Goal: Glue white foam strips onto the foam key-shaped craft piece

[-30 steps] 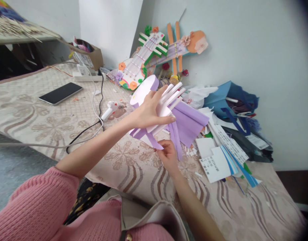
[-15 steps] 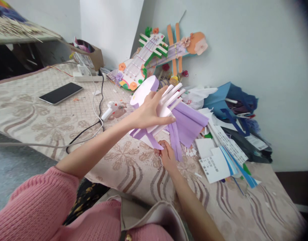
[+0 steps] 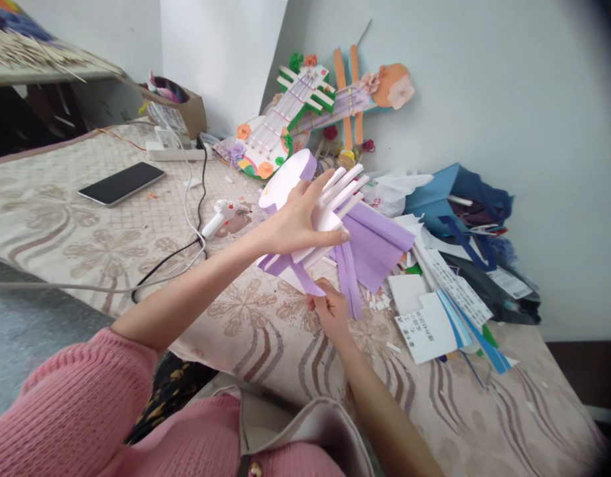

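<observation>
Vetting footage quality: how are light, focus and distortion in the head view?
Head view: light soft and even, no harsh glare on the phone; top-right corner dark and blurred; tablecloth softens toward the lower right; pink sleeve looks stretched, probably lens distortion; left hand and right hand have clear outlines.

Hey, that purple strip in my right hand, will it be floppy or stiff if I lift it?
The purple strip is probably floppy, since it curves on its way to your right hand. It looks narrow and paper-like, so it is likely light. It might tear if tugged hard, given how thin it seems.
</observation>
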Demonstrator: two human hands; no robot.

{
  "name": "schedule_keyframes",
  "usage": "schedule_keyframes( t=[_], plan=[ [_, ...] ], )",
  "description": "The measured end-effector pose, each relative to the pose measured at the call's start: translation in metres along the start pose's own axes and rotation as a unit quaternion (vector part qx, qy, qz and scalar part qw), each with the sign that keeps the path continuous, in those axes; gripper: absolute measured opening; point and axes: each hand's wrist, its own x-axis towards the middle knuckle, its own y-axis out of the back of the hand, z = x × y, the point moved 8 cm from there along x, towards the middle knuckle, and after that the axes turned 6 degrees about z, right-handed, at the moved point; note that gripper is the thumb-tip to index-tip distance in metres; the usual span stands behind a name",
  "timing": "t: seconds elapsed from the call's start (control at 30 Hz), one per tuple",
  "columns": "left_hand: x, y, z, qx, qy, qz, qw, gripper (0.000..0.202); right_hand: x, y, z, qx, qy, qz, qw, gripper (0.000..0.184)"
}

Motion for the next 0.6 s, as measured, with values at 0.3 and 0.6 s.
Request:
schedule_keyframes(
  t=[0.3, 0.6],
  plan=[
    [-0.001, 0.000, -0.001, -0.009, -0.002, 0.002, 1.000, 0.107, 0.001, -0.001, 0.002, -0.046, -0.013, 0.008, 0.999, 0.013],
    [-0.001, 0.001, 0.000, -0.006, -0.001, 0.005, 1.000, 0.105, -0.005, 0.010, 0.006, -0.086, -0.006, 0.060, 0.994, 0.026]
  ],
)
